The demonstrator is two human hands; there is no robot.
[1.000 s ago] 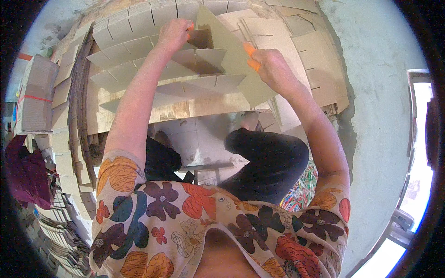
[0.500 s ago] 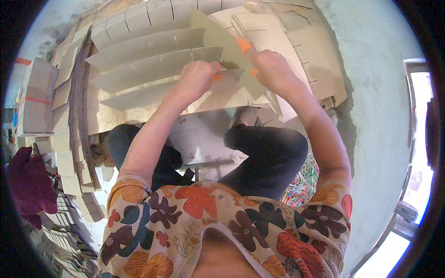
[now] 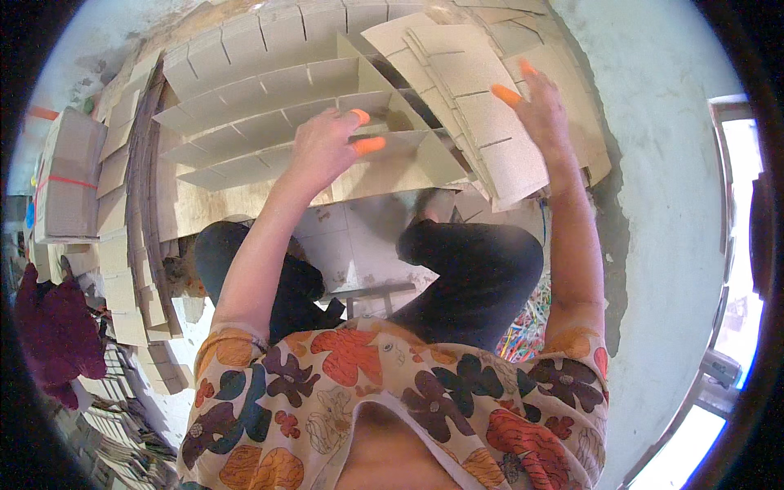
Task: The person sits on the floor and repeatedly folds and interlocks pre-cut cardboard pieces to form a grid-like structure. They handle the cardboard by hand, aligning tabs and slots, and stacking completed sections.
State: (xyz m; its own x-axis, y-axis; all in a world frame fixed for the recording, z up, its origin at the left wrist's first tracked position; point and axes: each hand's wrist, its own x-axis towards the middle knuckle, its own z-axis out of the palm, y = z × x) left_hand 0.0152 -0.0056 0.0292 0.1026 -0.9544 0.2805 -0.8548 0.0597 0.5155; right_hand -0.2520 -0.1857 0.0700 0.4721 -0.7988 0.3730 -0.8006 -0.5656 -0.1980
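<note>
Several long slotted cardboard strips [image 3: 245, 126] stand on edge in rows on a wooden board [image 3: 192, 212]. At their right end a cardboard cross strip [image 3: 400, 102] runs diagonally across them. My left hand [image 3: 322, 147] is over the nearer rows, thumb and finger apart, with orange covers on the fingertips. Whether it touches a strip I cannot tell. Further right, my right hand [image 3: 543, 114] is open with nothing in it, also with orange fingertip covers. It hovers over a pile of flat slotted cardboard strips [image 3: 482, 98].
More flat cardboard [image 3: 584, 139] lies beside the right wall [image 3: 661, 163]. Stacked cardboard pieces [image 3: 122, 196] and a box with a red strap [image 3: 69, 175] stand on the left. A dark red cloth [image 3: 61, 335] hangs below them. Colourful straps [image 3: 527, 327] lie by my right knee.
My right hand has let go of the cross strip and moved right, over the pile. The cross strip now sits lower among the rows. My left hand has shifted slightly left, its fingers spread.
</note>
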